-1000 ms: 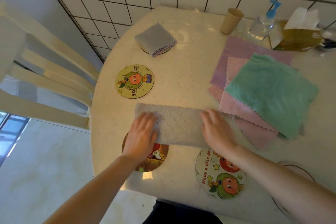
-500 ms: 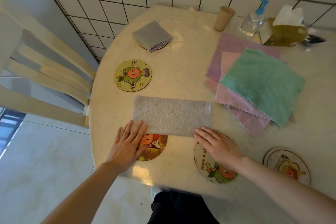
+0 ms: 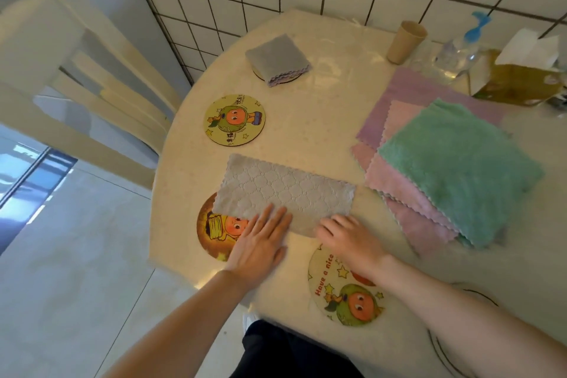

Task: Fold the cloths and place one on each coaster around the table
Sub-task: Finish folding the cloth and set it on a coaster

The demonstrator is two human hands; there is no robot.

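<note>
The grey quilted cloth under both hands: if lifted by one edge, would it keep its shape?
Probably not. The grey quilted cloth lies thin and flat, draped over a coaster, so it likely droops and unfolds. It looks light. The left hand presses it flat, which suggests it could slide on the glossy table.

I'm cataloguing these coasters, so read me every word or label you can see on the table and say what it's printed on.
"Have a nic": red letters along the left rim of the near coaster; the rest is hidden under the right hand.
Chinese characters on the yellow coaster, at its upper right and lower edge: too small and blurred to read.
Tissue box: printing too blurred to read.
Brown coaster, paper cup: no text visible.
</note>
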